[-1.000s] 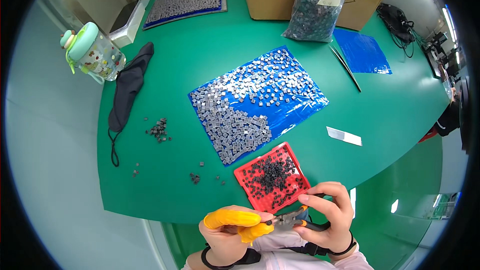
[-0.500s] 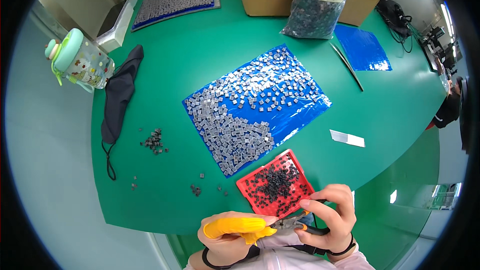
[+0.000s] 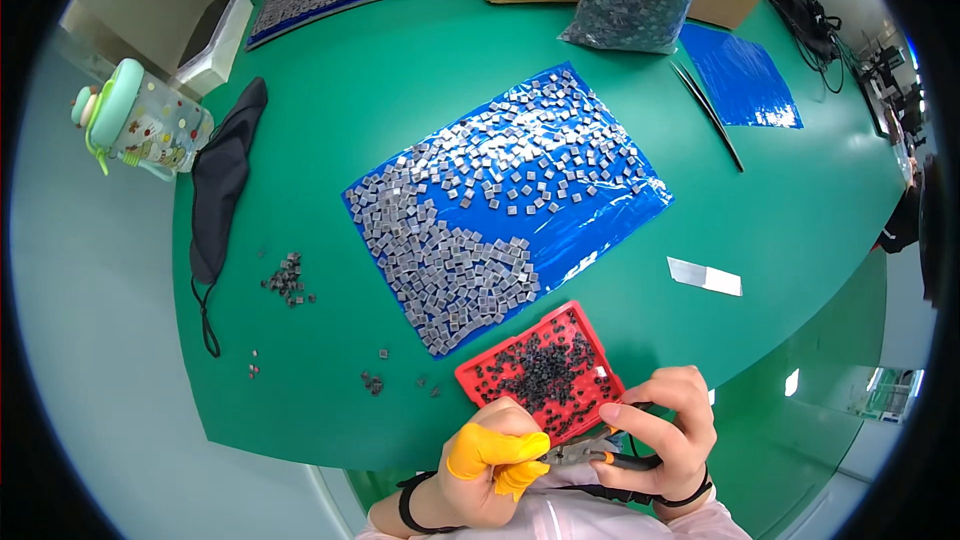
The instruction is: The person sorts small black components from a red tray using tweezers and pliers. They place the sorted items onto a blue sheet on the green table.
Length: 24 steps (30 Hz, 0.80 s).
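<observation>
Bottom centre: right hand point(image 3: 665, 430) grips pliers point(image 3: 590, 456); left hand point(image 3: 490, 465), yellow-capped fingers pinched at their tip; red tray point(image 3: 470, 378) just above.

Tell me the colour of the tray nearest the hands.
Red: the tray holds small dark pieces, seen in the head view.

Glossy blue plastic sheet point(image 3: 610, 210); matt green table point(image 3: 400, 90); red plastic tray point(image 3: 590, 335).

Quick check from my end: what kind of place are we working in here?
Likely a small-parts assembly or sorting bench in a workshop. A green work mat carries a blue sheet spread with many small grey square parts, and a red tray of dark pieces sits by the hands.
</observation>
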Each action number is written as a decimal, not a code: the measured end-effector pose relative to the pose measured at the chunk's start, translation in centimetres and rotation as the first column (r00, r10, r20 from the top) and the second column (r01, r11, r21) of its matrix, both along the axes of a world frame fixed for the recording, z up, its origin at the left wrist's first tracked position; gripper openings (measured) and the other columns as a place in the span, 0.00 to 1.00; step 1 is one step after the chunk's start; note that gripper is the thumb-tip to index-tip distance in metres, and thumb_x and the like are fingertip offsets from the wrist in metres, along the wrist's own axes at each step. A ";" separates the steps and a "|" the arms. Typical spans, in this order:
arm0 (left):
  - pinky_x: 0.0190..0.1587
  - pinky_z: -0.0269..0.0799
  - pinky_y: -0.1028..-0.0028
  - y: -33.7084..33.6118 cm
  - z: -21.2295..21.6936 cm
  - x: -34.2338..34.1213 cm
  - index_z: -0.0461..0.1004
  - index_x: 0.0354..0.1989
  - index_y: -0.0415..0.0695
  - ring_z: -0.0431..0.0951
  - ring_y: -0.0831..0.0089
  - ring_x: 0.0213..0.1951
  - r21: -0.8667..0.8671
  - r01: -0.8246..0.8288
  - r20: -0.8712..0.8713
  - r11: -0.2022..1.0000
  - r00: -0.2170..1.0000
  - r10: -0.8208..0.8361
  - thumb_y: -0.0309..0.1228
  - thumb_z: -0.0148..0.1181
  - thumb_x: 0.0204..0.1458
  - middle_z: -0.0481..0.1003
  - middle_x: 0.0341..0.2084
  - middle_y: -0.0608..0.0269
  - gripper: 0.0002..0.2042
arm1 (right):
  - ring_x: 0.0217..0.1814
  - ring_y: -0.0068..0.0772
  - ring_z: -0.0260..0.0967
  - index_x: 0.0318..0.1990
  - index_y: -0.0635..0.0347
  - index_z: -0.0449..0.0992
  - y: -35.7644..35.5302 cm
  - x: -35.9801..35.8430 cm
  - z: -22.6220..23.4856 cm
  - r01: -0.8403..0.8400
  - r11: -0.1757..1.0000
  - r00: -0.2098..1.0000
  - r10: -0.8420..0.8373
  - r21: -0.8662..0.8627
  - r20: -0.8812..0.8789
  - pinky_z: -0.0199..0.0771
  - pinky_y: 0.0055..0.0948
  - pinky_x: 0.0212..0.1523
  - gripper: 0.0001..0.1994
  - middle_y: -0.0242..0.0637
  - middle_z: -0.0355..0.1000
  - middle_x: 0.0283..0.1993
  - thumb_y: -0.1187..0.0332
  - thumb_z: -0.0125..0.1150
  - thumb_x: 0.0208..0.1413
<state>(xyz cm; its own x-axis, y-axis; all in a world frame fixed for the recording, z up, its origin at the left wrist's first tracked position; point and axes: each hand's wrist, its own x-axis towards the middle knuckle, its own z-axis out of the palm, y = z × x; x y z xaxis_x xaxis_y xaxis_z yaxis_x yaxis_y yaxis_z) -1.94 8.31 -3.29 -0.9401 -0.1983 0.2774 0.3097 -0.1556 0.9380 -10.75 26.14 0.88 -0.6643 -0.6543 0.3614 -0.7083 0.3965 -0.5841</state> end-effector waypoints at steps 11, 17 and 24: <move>0.27 0.61 0.68 -0.4 0.3 -0.7 0.69 0.37 0.38 0.65 0.62 0.23 -0.056 0.085 -0.007 0.995 0.996 -0.086 0.13 0.53 0.37 0.69 0.24 0.58 0.15 | 0.35 0.32 0.64 0.42 0.48 0.81 0.2 -1.2 -0.7 -0.062 0.997 0.998 0.063 -0.049 0.018 0.62 0.29 0.30 0.21 0.30 0.69 0.38 0.54 0.70 0.36; 0.27 0.62 0.70 -0.3 -0.8 0.0 0.68 0.36 0.37 0.67 0.70 0.23 0.100 0.039 -0.047 0.994 0.998 -0.035 0.26 0.54 0.55 0.69 0.22 0.60 0.05 | 0.34 0.31 0.63 0.41 0.47 0.81 -0.3 -1.3 -0.4 -0.104 0.993 0.995 0.103 -0.059 -0.018 0.59 0.29 0.29 0.21 0.30 0.69 0.38 0.53 0.70 0.37; 0.25 0.57 0.72 -0.6 1.7 0.3 0.62 0.30 0.40 0.61 0.73 0.20 0.201 0.079 0.242 0.976 0.962 -0.128 0.34 0.49 0.61 0.64 0.18 0.63 0.11 | 0.35 0.33 0.63 0.39 0.46 0.81 0.0 -0.9 -0.1 -0.071 0.997 0.995 0.070 -0.004 -0.075 0.58 0.32 0.31 0.23 0.30 0.69 0.37 0.47 0.71 0.35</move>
<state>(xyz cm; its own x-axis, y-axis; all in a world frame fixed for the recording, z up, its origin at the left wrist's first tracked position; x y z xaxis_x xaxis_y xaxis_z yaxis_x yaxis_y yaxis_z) -1.62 7.68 -1.58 -0.9925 -0.1219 -0.0040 0.0398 -0.3548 0.9341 -11.68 26.12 0.75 -0.5874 -0.6961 0.4127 -0.7762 0.3403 -0.5308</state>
